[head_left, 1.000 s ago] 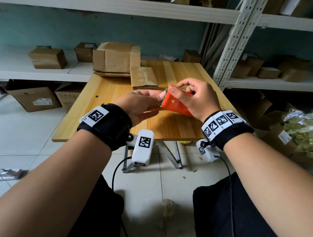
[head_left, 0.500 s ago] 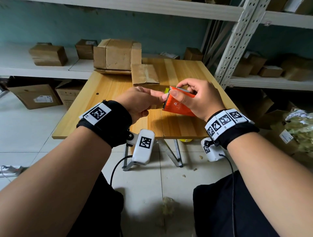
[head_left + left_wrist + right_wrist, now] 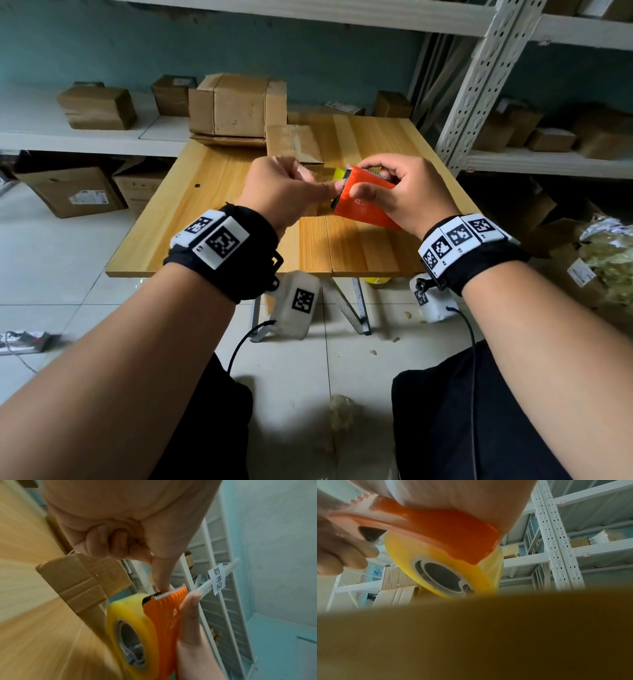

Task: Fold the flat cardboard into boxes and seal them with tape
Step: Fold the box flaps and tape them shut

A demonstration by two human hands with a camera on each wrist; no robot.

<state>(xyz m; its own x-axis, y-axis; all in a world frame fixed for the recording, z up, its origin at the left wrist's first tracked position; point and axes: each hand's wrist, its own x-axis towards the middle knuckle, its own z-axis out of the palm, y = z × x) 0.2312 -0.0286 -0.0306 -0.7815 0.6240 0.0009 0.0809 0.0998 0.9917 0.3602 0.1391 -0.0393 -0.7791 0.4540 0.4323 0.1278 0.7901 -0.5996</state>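
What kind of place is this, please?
Probably a parcel storeroom or packing room: white metal shelves hold labelled cardboard boxes, more boxes stand on the wooden table, and a tape dispenser is in use.

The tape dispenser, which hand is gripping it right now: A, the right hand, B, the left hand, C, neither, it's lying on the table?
A: the right hand wraps around the orange tape dispenser, while the left hand only reaches its fingertips to the toothed blade end.
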